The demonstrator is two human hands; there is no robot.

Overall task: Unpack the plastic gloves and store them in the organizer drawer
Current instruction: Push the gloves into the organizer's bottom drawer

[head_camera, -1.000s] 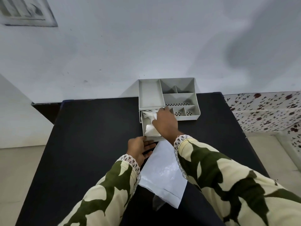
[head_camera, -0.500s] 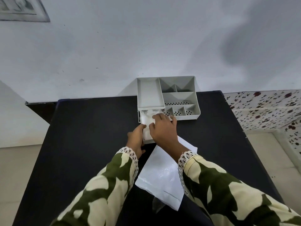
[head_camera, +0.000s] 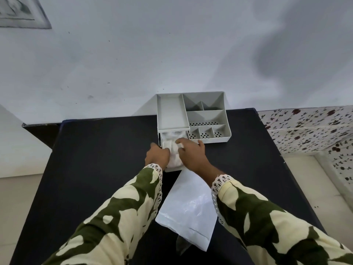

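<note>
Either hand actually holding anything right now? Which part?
Both hands press the crumpled white plastic gloves down in the open grey drawer: left hand at their left edge, right hand on top. A closed grasp cannot be told.

Two forearms come into view from about 7 and 5 o'clock, each in a long sleeve. The left sleeve (head_camera: 114, 217) and right sleeve (head_camera: 277, 222) share a camouflage-like print: dark olive green blotches on pale cream cloth. Each cuff ends in a band of white looped lace trim. Both hands are bare, with no rings or watch visible.
</note>
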